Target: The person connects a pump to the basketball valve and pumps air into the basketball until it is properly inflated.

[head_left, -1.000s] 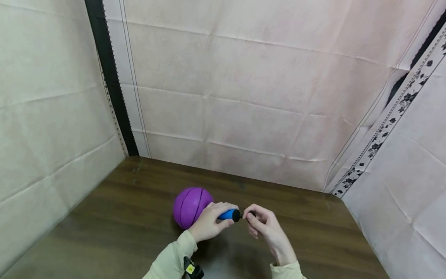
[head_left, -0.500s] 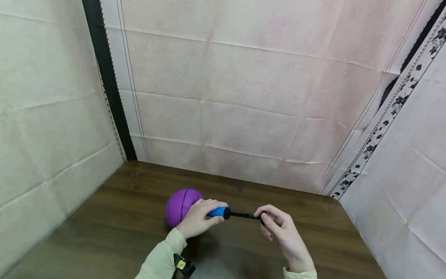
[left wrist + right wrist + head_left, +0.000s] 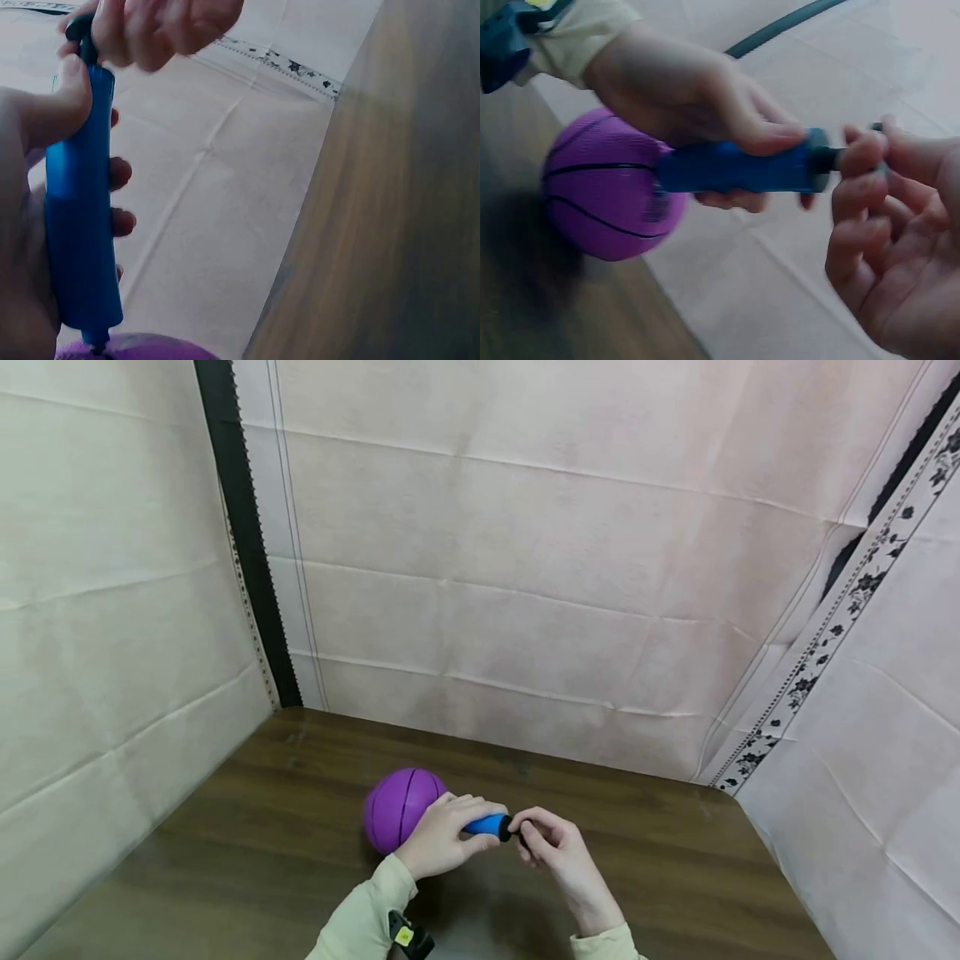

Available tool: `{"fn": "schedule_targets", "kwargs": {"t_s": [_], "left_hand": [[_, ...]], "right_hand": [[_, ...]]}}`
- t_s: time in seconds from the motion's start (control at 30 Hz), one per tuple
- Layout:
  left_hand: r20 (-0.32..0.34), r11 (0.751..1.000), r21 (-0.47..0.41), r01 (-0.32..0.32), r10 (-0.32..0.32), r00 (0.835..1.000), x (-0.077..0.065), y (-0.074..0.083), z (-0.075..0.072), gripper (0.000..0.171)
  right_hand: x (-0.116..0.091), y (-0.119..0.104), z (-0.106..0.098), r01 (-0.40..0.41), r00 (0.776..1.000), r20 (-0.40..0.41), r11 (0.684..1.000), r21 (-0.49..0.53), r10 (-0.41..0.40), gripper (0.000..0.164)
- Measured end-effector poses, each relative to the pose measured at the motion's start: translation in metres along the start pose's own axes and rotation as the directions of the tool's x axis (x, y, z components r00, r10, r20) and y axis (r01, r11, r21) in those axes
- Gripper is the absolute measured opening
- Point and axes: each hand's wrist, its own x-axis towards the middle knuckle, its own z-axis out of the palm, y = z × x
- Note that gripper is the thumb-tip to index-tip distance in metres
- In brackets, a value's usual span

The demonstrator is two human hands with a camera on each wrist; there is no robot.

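A blue hand pump (image 3: 735,166) with a black cap lies sideways between my hands, its narrow tip meeting the purple basketball (image 3: 401,810). My left hand (image 3: 442,839) wraps its fingers and thumb round the pump's barrel. At the other end, my right hand (image 3: 551,852) pinches the black pump handle (image 3: 79,28). Only a short piece of the black rod shows between cap and fingers in the right wrist view. In the left wrist view the pump's tip touches the ball's purple surface (image 3: 161,349); whether a needle sits inside the ball is hidden.
The ball rests on a brown wooden table (image 3: 300,860). Pale creased cloth (image 3: 487,568) walls it at the back and both sides. A black strap with a yellow-marked device (image 3: 408,935) sits on my left wrist.
Half a second ago the right hand had drawn the rod far out to the right; now it has pushed the handle back close to the cap. The left hand keeps its grip.
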Motion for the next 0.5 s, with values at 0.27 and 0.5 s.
{"fn": "schedule_targets", "kwargs": {"t_s": [0.27, 0.5], "left_hand": [[-0.038, 0.999, -0.006, 0.034, -0.035, 0.999, 0.002, -0.004, -0.007, 0.035], [-0.063, 1.0, -0.02, -0.011, 0.01, 0.998, -0.001, 0.001, 0.012, 0.035]], "right_hand": [[-0.024, -0.026, -0.028, 0.248, 0.969, -0.024, 0.965, 0.082, -0.246, 0.031], [-0.008, -0.012, -0.015, 0.106, 0.98, 0.147, 0.978, 0.179, -0.133, 0.032]]}}
